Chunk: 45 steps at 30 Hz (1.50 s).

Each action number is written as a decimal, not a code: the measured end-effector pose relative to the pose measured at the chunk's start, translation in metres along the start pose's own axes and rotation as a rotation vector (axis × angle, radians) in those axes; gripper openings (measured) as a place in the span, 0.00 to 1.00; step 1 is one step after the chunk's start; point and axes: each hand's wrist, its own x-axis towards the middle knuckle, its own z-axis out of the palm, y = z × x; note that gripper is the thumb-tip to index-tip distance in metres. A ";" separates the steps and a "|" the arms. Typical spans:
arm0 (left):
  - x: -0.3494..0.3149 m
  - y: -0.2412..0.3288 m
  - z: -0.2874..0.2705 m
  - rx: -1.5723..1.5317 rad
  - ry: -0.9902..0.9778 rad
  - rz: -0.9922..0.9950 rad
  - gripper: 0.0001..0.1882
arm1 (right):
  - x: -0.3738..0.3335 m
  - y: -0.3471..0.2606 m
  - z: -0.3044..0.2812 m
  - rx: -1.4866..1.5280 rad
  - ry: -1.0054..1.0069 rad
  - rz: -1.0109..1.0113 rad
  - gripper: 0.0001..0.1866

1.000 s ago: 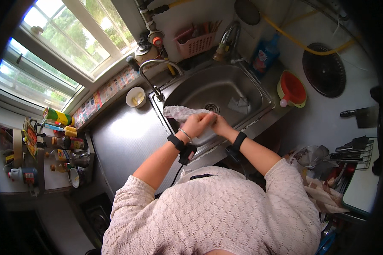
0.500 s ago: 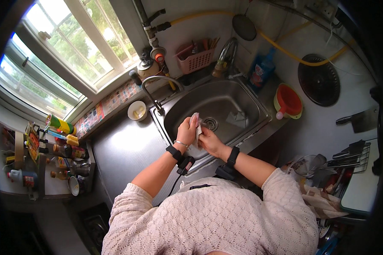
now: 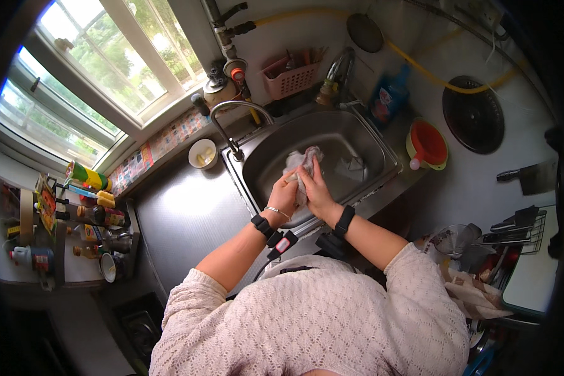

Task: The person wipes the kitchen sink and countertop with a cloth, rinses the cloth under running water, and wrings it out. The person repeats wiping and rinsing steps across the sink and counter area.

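Note:
Over the steel sink (image 3: 264, 164), both hands are closed on a crumpled whitish cloth (image 3: 292, 161) with a pinkish patch at its top. My left hand (image 3: 283, 197) grips it from the left, a thin bracelet on the wrist. My right hand (image 3: 317, 192) presses against it from the right, fingers pointing up toward the far side. The two hands touch over the cloth, so its middle is hidden. To their right, a grey piece of cloth (image 3: 352, 168) lies on the sink bottom.
A curved faucet (image 3: 238, 106) arches by the sink's left corner, and a second tap (image 3: 335, 78) stands behind. A white bowl (image 3: 202, 154) with pale pieces sits left. Right are a blue bottle (image 3: 387, 97) and a red strainer (image 3: 428, 143). A cleaver (image 3: 532, 178) lies farther right.
Both hands moved slightly right with the cloth. It is now bunched up beyond the fingers, and the right hand has turned so its fingers point away from me.

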 end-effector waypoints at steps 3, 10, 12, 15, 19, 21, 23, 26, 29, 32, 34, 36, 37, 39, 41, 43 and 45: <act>-0.003 -0.003 -0.007 0.247 -0.083 -0.018 0.16 | 0.007 0.003 -0.008 -0.085 0.116 -0.024 0.19; -0.007 -0.013 -0.018 1.186 -0.229 0.283 0.15 | 0.010 0.003 -0.033 -0.587 0.215 -0.047 0.21; -0.005 -0.017 -0.035 1.335 -0.269 0.335 0.24 | 0.004 -0.003 -0.021 -0.679 0.168 -0.270 0.19; 0.017 -0.045 -0.046 0.896 -0.106 0.590 0.32 | 0.014 -0.004 -0.027 -0.473 0.117 -0.334 0.15; 0.008 -0.014 -0.012 0.019 -0.028 0.062 0.25 | -0.014 -0.003 -0.002 0.234 -0.114 0.089 0.19; 0.018 -0.026 -0.030 0.131 0.021 0.166 0.22 | -0.019 0.001 0.003 -0.095 -0.177 -0.042 0.22; 0.023 -0.025 -0.044 0.279 -0.005 0.226 0.24 | -0.025 0.005 -0.008 -0.712 -0.257 -0.357 0.24; 0.018 -0.022 -0.033 0.132 0.037 0.014 0.28 | -0.035 0.011 -0.025 -1.074 -0.291 -0.658 0.22; 0.023 -0.025 -0.071 0.671 0.000 -0.099 0.29 | -0.037 0.007 -0.042 -1.231 -0.427 -0.792 0.20; 0.010 -0.025 -0.088 1.191 -0.096 0.090 0.28 | -0.047 0.005 -0.080 -1.382 -0.645 -0.780 0.16; 0.012 -0.025 -0.093 1.095 -0.052 0.093 0.22 | -0.058 0.018 -0.097 -1.450 -0.811 -0.621 0.14; 0.013 -0.030 -0.099 1.122 -0.042 0.093 0.21 | -0.070 0.033 -0.098 -1.589 -0.930 -0.323 0.13; 0.014 -0.032 -0.096 1.156 -0.084 0.039 0.21 | -0.075 0.047 -0.111 -1.580 -0.901 -0.579 0.13; 0.014 -0.038 -0.090 1.173 -0.175 -0.018 0.21 | -0.078 0.054 -0.124 -1.545 -0.844 -0.689 0.14; 0.008 -0.039 -0.076 1.244 -0.209 -0.063 0.21 | -0.076 0.054 -0.141 -1.791 -0.716 -0.736 0.15; 0.009 -0.045 -0.078 1.247 -0.212 -0.036 0.20 | -0.067 0.042 -0.167 -1.851 -0.451 -0.620 0.17; 0.006 -0.049 -0.091 1.222 -0.161 0.005 0.19 | -0.049 0.001 -0.189 -2.037 -0.278 -0.671 0.17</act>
